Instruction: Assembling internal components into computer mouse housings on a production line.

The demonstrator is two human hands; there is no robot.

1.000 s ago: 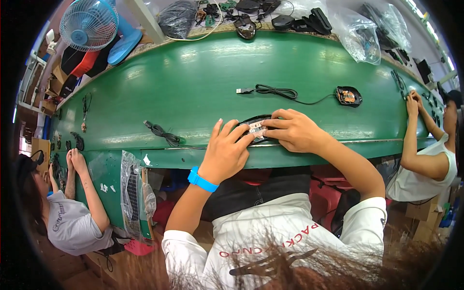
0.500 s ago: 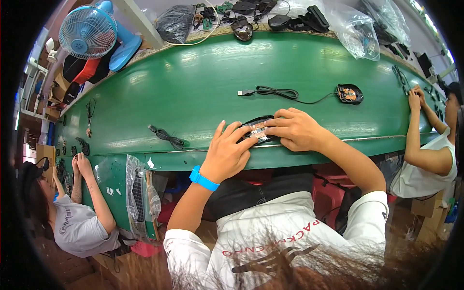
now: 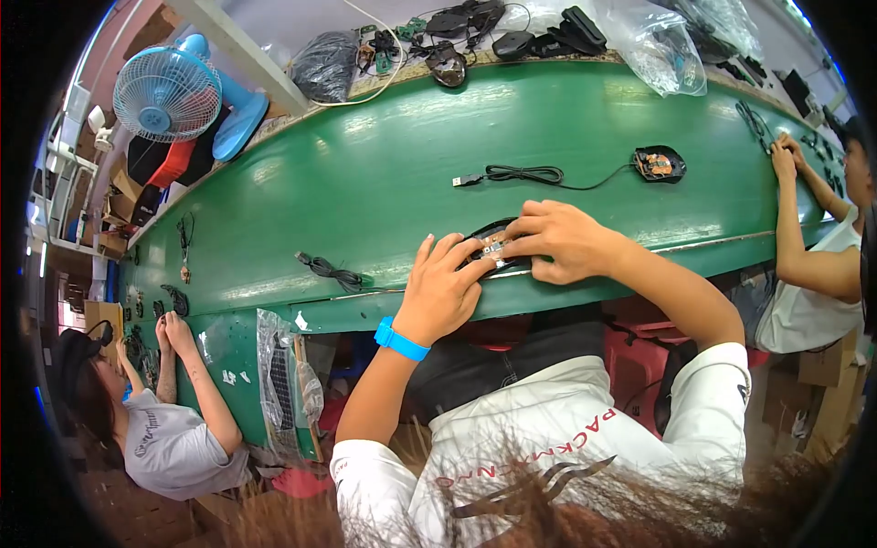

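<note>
An opened computer mouse (image 3: pixel 494 245), a black shell with a circuit board inside, lies at the near edge of the green bench. My left hand (image 3: pixel 445 283), with a blue band on its wrist, grips the left side, its thumb and fingertips on the board and shell. From the right, my right hand (image 3: pixel 565 241) holds the same mouse, fingers bent down onto the board. Fingertips partly hide the board. A bundled black cable (image 3: pixel 331 273) lies just left of my left hand. Farther back sits a second opened mouse (image 3: pixel 659 165) with its USB cable (image 3: pixel 525 173).
A blue fan (image 3: pixel 168 94) stands back left. Mouse parts (image 3: pixel 448 66), a black bag (image 3: pixel 324 67) and clear plastic bags (image 3: pixel 653 46) line the far ledge. Co-workers sit left (image 3: pixel 174 438) and right (image 3: pixel 813 265). A plastic-wrapped keyboard (image 3: pixel 279 374) stands by the bench's near left edge.
The whole view has shifted and tilted slightly. Both my hands stay on the opened mouse, with only small finger movement.
</note>
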